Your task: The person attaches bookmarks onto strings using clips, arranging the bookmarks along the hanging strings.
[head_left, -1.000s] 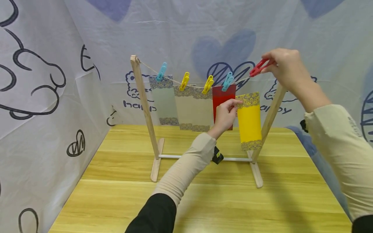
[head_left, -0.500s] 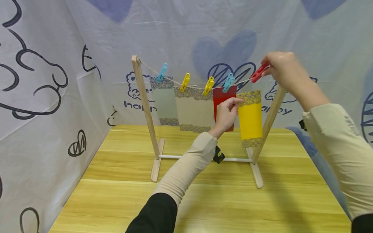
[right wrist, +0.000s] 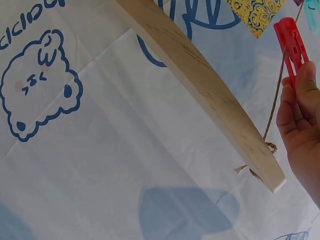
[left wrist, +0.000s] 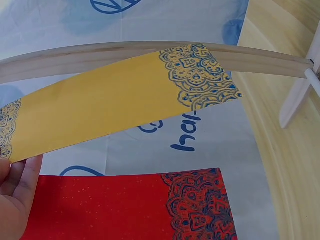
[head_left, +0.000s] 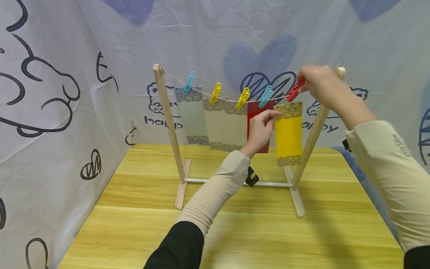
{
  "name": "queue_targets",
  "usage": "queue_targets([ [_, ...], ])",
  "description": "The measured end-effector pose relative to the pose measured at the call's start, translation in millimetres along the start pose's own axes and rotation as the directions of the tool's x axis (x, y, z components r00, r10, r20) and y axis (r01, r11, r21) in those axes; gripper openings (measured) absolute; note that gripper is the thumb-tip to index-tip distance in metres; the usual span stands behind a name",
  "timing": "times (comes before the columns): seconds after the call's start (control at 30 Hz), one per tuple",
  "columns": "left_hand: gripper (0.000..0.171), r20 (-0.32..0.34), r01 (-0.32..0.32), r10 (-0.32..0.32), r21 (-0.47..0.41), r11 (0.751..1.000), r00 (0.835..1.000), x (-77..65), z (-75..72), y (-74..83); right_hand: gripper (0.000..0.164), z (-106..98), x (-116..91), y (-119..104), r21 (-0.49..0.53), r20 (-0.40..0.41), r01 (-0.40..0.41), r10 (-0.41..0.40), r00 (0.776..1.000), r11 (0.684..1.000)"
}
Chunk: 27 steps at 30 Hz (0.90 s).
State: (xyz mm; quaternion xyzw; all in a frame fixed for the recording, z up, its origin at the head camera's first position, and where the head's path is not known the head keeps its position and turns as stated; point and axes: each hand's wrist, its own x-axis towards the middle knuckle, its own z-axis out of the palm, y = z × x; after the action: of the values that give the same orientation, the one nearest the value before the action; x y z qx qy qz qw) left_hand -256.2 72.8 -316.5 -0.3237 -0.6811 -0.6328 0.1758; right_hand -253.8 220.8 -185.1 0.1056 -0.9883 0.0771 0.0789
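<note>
A yellow card point(head_left: 289, 134) with patterned bands at its ends hangs from the fingers of my left hand point(head_left: 260, 130), which pinches its upper left edge. Above it my right hand point(head_left: 319, 84) pinches a red clothespin point(head_left: 295, 89) at the string; in the right wrist view the string passes by the clothespin point(right wrist: 290, 45). The card's top edge lies a little below the string, apart from the clothespin. Just left, a red card point(head_left: 253, 110) hangs under a blue clothespin point(head_left: 266, 96), partly hidden behind my left hand.
Yellow clothespins point(head_left: 215, 93) and another blue clothespin point(head_left: 189, 82) hold cream cards point(head_left: 215, 123) and a pale green card point(head_left: 192, 119) farther left. The wooden rack's posts point(head_left: 168, 123) stand on the wooden table point(head_left: 141, 231), joined low by a white rod point(head_left: 198, 181).
My right hand has come down and slightly left with the red clothespin. The yellow card has risen a little in my left hand and hangs straighter.
</note>
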Motion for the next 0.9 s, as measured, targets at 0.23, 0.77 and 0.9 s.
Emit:
queue_targets([
  [0.23, 0.020, 0.000, -0.020, 0.020, 0.022, 1.000, 1.000, 2.4, -0.7, 1.6, 0.020, 3, 1, 0, 0.001, 0.030, 0.026, -0.026, 0.999, 1.000],
  [0.77, 0.020, -0.002, -0.044, 0.044, 0.039, 0.998, 0.999, 3.9, -4.2, 6.0, 0.025, 9, -2, -3, 0.004, 0.079, 0.076, -0.076, 0.994, 0.997],
  [0.9, 0.020, -0.003, -0.049, 0.050, 0.047, 0.998, 0.999, 4.0, -5.0, 4.9, 0.036, 11, -1, -5, -0.055, 0.081, 0.112, -0.107, 0.991, 0.992],
])
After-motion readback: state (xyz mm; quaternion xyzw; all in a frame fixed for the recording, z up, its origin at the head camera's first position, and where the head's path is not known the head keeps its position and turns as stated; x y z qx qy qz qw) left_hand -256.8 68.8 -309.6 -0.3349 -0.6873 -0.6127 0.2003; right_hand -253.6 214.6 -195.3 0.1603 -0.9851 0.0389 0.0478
